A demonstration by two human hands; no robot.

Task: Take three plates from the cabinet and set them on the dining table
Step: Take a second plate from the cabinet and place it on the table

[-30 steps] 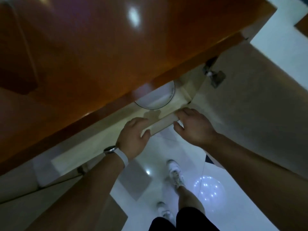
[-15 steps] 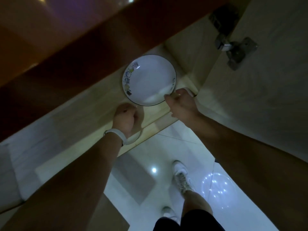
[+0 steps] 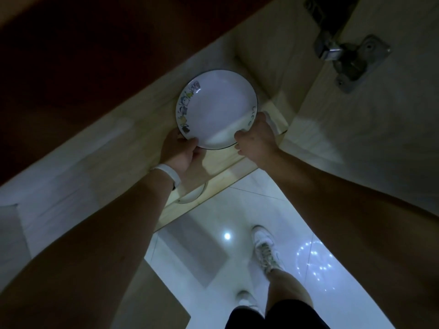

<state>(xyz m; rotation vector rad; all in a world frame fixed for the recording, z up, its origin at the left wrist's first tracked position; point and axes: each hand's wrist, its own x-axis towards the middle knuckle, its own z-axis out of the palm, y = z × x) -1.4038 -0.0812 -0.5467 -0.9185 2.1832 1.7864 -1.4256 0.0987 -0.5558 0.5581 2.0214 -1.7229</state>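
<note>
A white plate with a dark rim and small cartoon pictures along its left edge sits on the pale cabinet shelf. My left hand grips its near-left rim, thumb on top. At the near-right rim my right hand holds the plate with its fingers curled around the edge. A curved white rim of a second plate shows below my left wrist at the shelf's front edge; most of it is hidden.
The open cabinet door with a metal hinge stands at the right. A dark brown cabinet top overhangs the shelf. Glossy white floor tiles and my legs in white shoes lie below.
My left hand has moved up from the shelf's front edge to the plate's left rim. My right hand has stayed on the right rim. The view has moved closer to the shelf.
</note>
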